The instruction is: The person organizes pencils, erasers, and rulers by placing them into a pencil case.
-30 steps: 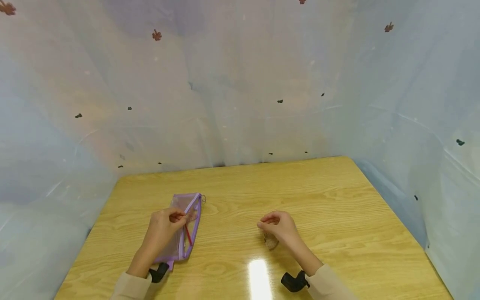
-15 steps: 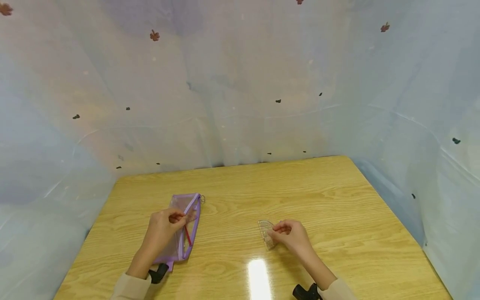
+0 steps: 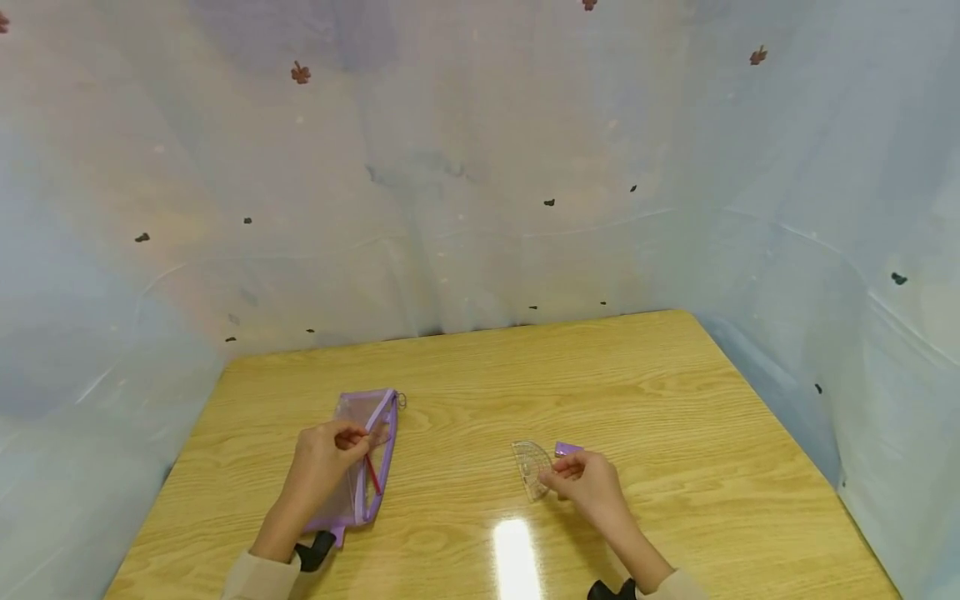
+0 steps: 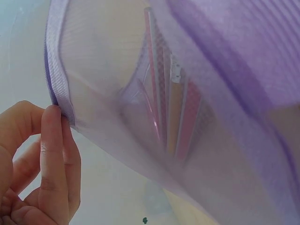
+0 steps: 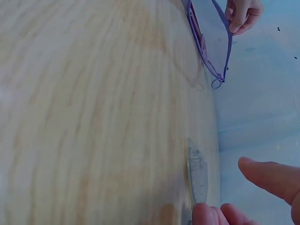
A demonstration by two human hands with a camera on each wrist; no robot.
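My left hand [image 3: 321,460] pinches the opening edge of a see-through purple zip pencil case [image 3: 360,406], which lies at the left of the table. In the left wrist view, its mouth gapes and shows a pencil [image 4: 175,105] with a white-metal end and pink strips inside. My right hand [image 3: 592,485] is beside a clear protractor [image 3: 529,467] that lies on the table. The right wrist view shows its thumb [image 5: 267,176] spread away from the fingertips, with the protractor [image 5: 198,176] just past them. A small purple block [image 3: 567,448] is partly hidden behind this hand.
The wooden table [image 3: 465,383] is backed by a pale curtain [image 3: 480,167] around its far and side edges. A metal ring [image 3: 402,401] hangs at the case's far corner. Black camera mounts [image 3: 315,552] sit at the wrists.
My right hand has drawn back to the right, uncovering the protractor and then the purple block. My left hand keeps its pinch on the pencil case. The head view has shifted slightly.
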